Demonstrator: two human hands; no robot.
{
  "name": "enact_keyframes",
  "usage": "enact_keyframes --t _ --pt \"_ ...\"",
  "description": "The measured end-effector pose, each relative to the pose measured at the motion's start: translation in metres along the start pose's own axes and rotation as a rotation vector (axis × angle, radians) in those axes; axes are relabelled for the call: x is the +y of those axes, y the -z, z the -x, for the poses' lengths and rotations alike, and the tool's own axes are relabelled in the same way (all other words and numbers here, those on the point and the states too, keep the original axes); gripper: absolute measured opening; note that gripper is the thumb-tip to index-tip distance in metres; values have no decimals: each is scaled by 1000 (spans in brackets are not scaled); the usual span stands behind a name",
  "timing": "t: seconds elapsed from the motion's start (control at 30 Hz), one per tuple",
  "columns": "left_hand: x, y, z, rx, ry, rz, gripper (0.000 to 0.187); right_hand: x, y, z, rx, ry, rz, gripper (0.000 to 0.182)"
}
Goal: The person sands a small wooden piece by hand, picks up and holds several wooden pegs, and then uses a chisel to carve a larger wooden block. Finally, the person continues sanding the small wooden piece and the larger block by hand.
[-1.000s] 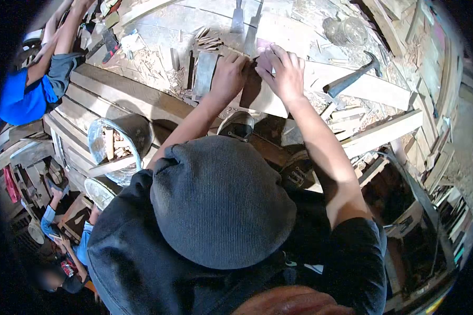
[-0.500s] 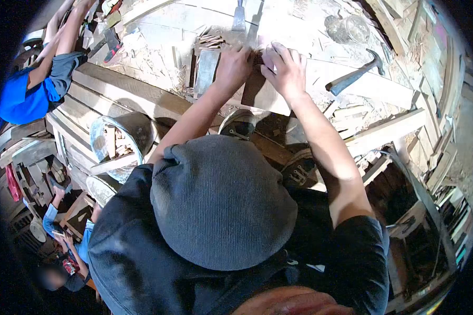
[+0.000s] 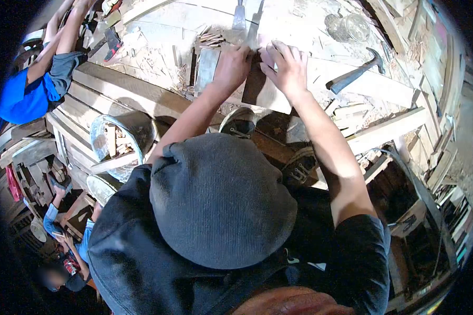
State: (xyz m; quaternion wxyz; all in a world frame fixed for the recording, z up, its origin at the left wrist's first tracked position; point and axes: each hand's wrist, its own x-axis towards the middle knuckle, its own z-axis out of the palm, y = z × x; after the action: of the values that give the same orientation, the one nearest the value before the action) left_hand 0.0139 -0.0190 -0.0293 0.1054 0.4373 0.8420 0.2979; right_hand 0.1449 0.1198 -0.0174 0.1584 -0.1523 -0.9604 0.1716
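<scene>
Board point(image 3: 270, 100), one, upper centre, lower edge exposed; hands, two, at its upper part: left hand point(image 3: 234, 68) curled, right hand point(image 3: 289, 68) half-spread, each grip's contents indiscernible; hammer point(image 3: 356, 72), one, upper right, gap before right hand

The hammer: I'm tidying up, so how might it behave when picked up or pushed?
The hammer is probably stiff, given its straight handle. It likely feels head-heavy, since the metal-looking head sits at one end. Pushed, it may pivot rather than roll, because the head juts out sideways.

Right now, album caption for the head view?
Left hand and right hand at a pale wooden board, grey claw hammer nearby.
</scene>
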Motion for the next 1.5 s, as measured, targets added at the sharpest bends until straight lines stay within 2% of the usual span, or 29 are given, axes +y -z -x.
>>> enact_keyframes --t 0.2,0.4,0.43,0.53,0.67,0.7,0.8,0.83,0.93,1.2,1.37,1.5 --pt "1 -3 -18 110 -80 1 8 0 -1 1 10 -5 -14 47" --pt "2 0 -10 58 -52 -22 7 1 -3 0 20 0 -17 48" --pt "0 -2 -10 119 -100 -60 10 1 -4 2 20 12 11 49" --pt "-6 -4 -29 138 -114 8 10 0 -1 1 -24 3 -1 51" --pt "1 -4 -30 119 -20 93 9 1 -1 -1 22 44 51 47" --pt "-1 -3 -26 59 -5 33 10 3 -3 -1 37 42 27 46" --pt "-3 -3 -14 102 -37 16 11 5 -9 1 73 45 -37 47" --pt "0 -4 -17 117 9 41 10 4 -7 1 42 36 34 47" --pt "-6 -10 -33 133 -30 30 9 3 -4 -1 41 46 31 46" --pt "4 4 -15 45 78 82 16 4 -6 1 78 44 5 40" --pt "5 9 -22 89 76 88 18 2 -3 0 79 51 15 41" --pt "1 5 -22 202 21 116 15 3 -5 0 70 50 41 42"
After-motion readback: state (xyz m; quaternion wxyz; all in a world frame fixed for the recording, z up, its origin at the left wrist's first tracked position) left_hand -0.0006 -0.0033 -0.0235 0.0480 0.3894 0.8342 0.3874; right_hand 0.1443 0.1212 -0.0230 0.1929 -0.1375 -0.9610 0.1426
